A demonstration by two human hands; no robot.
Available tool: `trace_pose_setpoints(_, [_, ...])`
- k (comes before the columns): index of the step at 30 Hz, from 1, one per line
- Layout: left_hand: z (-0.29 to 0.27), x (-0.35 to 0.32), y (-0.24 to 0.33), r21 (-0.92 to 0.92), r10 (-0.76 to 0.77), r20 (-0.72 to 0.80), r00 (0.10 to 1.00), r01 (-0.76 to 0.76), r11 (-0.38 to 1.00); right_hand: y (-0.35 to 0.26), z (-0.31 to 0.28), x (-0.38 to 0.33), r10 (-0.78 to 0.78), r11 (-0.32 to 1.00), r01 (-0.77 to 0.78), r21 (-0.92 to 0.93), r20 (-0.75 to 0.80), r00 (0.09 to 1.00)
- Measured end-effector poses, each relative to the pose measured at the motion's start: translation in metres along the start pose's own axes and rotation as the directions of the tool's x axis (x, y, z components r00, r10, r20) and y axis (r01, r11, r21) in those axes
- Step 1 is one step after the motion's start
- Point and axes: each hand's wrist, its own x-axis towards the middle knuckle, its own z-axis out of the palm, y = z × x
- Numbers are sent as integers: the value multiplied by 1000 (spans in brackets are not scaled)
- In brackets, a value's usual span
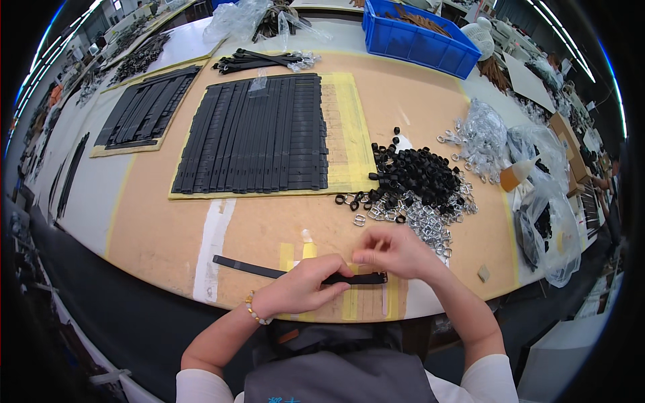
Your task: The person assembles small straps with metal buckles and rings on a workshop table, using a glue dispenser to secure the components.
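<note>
A narrow black belt strap (245,266) lies crosswise in front of me, near the table's front edge. My left hand (302,285) grips it past its middle, thumb and fingers closed around it. The strap's right end carries a small metal buckle (383,277). Just above that end is my right hand (396,252), its thumb and forefinger brought together; whatever they may hold is too small to make out. Beyond the right hand lies a heap of black strap loops (420,173), with loose silver buckles (423,220) spilling from its near side.
Black straps (252,134) lie in rows on a yellow-edged board, with another strap-covered board (144,107) farther left. A blue crate (420,43) stands at the back. Plastic bags (484,131) and a bottle of amber liquid (514,176) are at the right.
</note>
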Motion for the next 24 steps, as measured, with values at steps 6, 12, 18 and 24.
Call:
trace_pose_setpoints(6, [26,0,-4,257,220,-11,975,-210,943,25,2,77,-638,644,441,-625,-120,761])
trace_pose_setpoints(12, [-22,-25,-2,499,200,-162,966,-94,862,45,-10,51,-597,637,405,-656,-88,797])
trace_pose_setpoints(18, [-185,-58,-60,397,135,-804,579,353,847,28,-44,31,-546,776,331,-537,-308,779])
trace_pose_setpoints(24, [-294,-74,-129,184,-172,-921,348,781,597,43,-95,159,-211,910,-53,-411,-570,794])
